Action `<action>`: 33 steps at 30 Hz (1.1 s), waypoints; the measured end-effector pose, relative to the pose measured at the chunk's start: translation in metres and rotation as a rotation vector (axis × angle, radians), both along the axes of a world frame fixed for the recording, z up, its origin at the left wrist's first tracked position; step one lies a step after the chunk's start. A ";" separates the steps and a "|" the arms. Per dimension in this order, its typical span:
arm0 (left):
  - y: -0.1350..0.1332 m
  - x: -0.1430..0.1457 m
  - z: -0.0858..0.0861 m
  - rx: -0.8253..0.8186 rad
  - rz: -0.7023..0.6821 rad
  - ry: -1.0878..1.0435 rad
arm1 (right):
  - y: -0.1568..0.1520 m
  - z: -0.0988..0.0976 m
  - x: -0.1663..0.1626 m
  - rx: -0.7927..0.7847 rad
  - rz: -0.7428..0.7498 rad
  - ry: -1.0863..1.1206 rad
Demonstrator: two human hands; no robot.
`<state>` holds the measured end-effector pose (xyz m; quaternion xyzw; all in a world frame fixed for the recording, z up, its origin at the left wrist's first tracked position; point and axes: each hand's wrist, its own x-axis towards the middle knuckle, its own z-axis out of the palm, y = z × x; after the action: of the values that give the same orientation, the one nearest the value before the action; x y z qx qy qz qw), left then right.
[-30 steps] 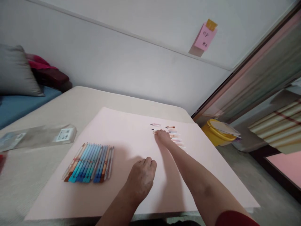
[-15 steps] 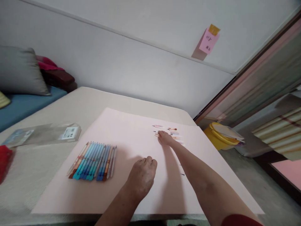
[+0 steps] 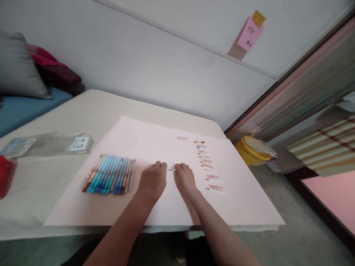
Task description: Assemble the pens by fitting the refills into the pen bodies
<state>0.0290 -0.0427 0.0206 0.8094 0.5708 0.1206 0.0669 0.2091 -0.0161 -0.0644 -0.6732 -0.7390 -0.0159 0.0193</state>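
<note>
My right hand (image 3: 185, 178) is closed on a slim pen (image 3: 172, 169) with a dark pointed tip. The tip sticks out to the left past the fingertips, low over the pale pink sheet (image 3: 155, 138). Just left of that tip is my left hand (image 3: 153, 181), its fingers curled down. Whatever it may hold is hidden. A tight row of blue, brown and clear pens (image 3: 108, 173) lies to its left. Beyond my right hand, several pale pens (image 3: 206, 161) with dark tips lie in a column, tips pointing left. One pinkish pen (image 3: 183, 138) lies apart near the far edge.
A clear plastic sleeve (image 3: 63, 145) with a label and a red item (image 3: 4, 176) lie on the light table cover (image 3: 27, 199) at left. Past the right table edge stands a yellow bucket (image 3: 246, 151). A wall (image 3: 155, 66) rises behind the table.
My right hand has come back left and nearer with a pen from beside the column. My left hand has shifted left and farther away. The view has tilted slightly down.
</note>
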 end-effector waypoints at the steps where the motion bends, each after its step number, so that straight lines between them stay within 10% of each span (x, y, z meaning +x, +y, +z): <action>1: 0.001 -0.001 0.002 -0.018 0.027 0.014 | -0.008 0.001 -0.004 0.003 0.019 0.008; 20: 0.009 -0.008 -0.016 -0.354 -0.009 0.212 | -0.017 0.022 0.006 -0.127 0.073 0.016; 33: 0.005 -0.008 -0.034 -0.363 -0.027 0.243 | -0.021 0.042 0.038 -0.292 -0.147 -0.019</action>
<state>0.0210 -0.0375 -0.0130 0.8003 0.5760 -0.0835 0.1441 0.2467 -0.0371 -0.0229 -0.7211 -0.6822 0.0841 -0.0868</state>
